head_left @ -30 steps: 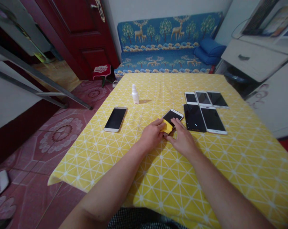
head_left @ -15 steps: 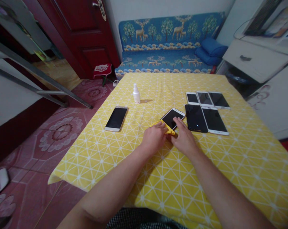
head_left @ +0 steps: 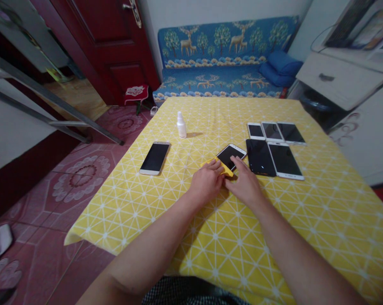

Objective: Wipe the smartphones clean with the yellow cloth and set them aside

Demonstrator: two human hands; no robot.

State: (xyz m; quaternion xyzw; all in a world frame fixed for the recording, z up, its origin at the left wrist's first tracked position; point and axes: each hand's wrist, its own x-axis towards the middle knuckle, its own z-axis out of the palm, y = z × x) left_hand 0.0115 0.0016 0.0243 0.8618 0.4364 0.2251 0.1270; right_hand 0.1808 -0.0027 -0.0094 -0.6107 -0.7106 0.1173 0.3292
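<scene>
Yellow cloth bunched under the curled left hand against the lower edge of a black-screened smartphone, right hand half-open, fingertips resting on the screen, all on a patterned tablecloth.

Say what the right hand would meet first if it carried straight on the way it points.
The small white-framed smartphone: the right hand's fingertips already seem to rest on its screen, though depth is hard to judge from this view.
</scene>
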